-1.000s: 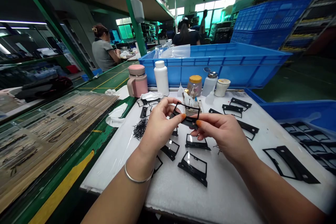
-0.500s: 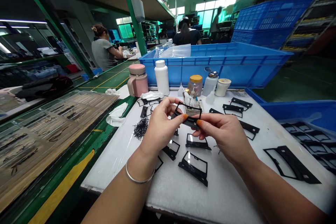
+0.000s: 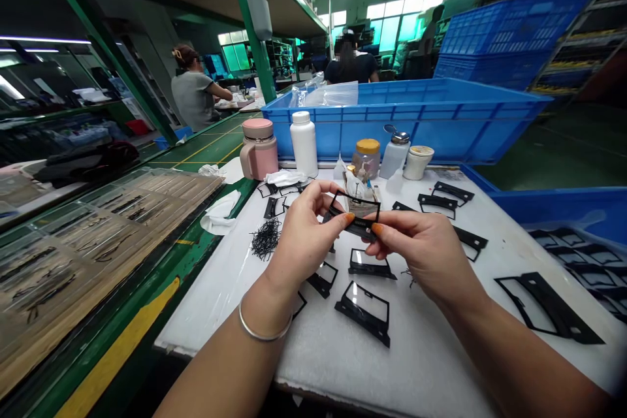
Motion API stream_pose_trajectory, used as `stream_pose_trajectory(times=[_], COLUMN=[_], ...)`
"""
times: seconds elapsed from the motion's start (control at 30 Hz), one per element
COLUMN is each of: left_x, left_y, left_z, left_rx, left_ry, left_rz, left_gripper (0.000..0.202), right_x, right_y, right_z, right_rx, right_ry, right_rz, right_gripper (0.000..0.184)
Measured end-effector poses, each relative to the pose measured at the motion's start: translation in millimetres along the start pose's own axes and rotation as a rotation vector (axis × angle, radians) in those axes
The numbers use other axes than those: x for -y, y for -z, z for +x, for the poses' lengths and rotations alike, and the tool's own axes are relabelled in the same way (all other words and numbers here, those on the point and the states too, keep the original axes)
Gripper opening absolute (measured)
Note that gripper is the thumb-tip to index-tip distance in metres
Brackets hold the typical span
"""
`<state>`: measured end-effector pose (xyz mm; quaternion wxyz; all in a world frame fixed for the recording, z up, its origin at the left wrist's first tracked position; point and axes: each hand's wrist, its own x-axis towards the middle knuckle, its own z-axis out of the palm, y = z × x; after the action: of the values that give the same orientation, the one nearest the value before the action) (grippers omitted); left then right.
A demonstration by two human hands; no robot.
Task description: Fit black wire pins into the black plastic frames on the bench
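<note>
A black plastic frame with a rectangular opening is held up above the white tabletop. My left hand is closed on its left side, the thumb along the lower bar. At the lower right corner, my right hand pinches the same frame between thumb and fingers. Whether a small part sits in the right fingertips is too small to tell. Below the hands lie similar black frames, one nearest me. A pile of short black strips lies left of my left hand.
Behind the hands stand a pink mug, a white bottle, a yellow-lidded jar and a pump bottle. A blue crate borders the back. More frames fill a bin at right. A compartment tray lies left. Two people sit beyond.
The view has shifted slightly, and both hands keep hold of the black frame in nearly the same pose. The co-worker at the left has stretched an arm forward.
</note>
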<state>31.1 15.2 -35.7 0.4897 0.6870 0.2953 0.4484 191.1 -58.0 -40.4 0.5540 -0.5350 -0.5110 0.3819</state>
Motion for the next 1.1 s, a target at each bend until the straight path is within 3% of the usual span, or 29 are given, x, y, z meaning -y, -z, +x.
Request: stream_pose_trajectory(times=[0.23,0.47,0.7,0.83,0.97,1.1], left_x=[-1,-2,0,-2,-16,-26], left_y=[-0.2,-1.8,-3.3,-1.1,22.4,74.6], left_z=[-2,-2,-4,-1,0,-22], left_rx=[-0.015,-0.025,-0.026,-0.016,-0.054,-0.167], left_ry=[0.003,0.003,-0.024,-0.029,-0.036,-0.090], left_rz=[-0.004,0.012,-0.017,-0.058,-0.181,-0.026], left_gripper=[0.032,0.030,0.030,0.031,0.033,0.038], right_x=[0,-8,-4,-4,-10,-17], right_y=[-1,4,4,4,9,15], right_z=[2,1,-2,2,9,14], right_rx=[0.009,-0.059,-0.155,-0.147,-0.164,-0.240], right_ry=[-0.020,-0.020,-0.041,-0.098,-0.090,-0.016], right_rz=[0.048,-0.088,-0.201,-0.155,-0.012,-0.066], right_gripper=[0.025,0.037,0.038,0.041,0.048,0.039])
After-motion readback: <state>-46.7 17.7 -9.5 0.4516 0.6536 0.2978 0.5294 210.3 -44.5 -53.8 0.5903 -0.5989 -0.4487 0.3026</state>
